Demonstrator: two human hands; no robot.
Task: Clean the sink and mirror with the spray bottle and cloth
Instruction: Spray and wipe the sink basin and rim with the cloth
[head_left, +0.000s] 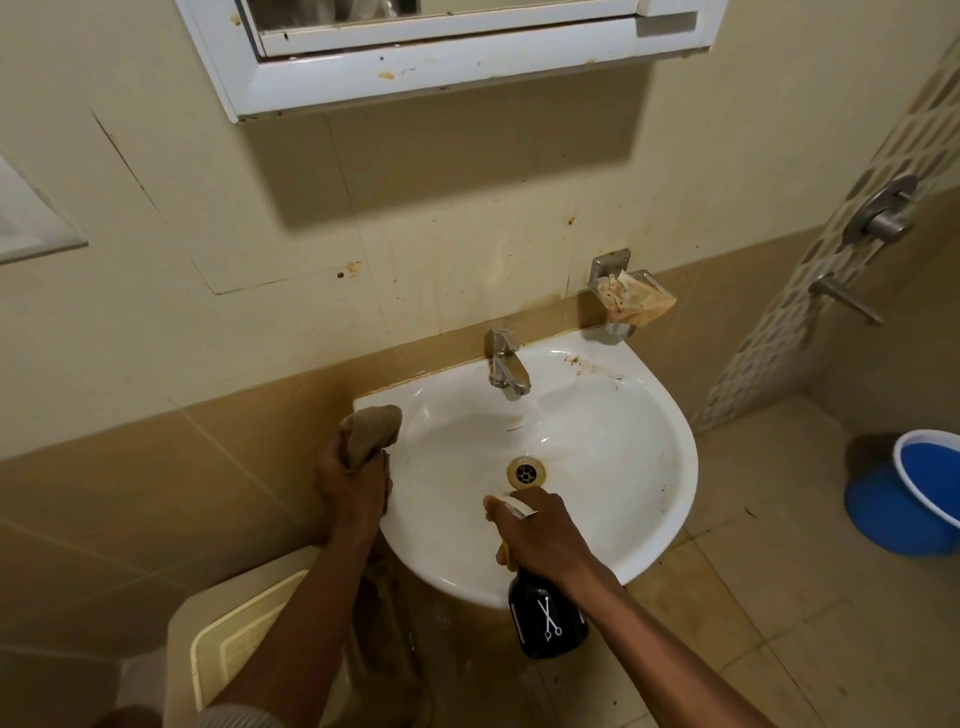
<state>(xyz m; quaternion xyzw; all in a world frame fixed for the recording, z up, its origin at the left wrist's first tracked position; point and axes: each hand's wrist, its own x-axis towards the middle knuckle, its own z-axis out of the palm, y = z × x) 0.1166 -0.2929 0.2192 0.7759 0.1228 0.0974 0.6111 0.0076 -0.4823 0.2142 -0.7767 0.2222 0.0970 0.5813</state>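
A white wall-hung sink (649, 467) fills the middle, with a brass drain (526, 472) and a steel tap (506, 364) at its back. Brown grime speckles the rim behind the tap on the right. My left hand (353, 491) grips a bunched brown cloth (371, 428) at the sink's left rim. My right hand (540, 535) holds a black spray bottle (545, 618) by its white trigger head, over the front of the basin and pointing toward the drain. A white-framed mirror (441, 62), spotted with dirt, hangs on the wall above; its glass is mostly out of frame.
A soap dish (631, 301) with a crumpled brownish wrapper hangs right of the tap. A blue bucket (914, 493) stands on the floor at right. Shower fittings (878, 218) are on the right wall. A cream toilet lid (234, 639) sits lower left.
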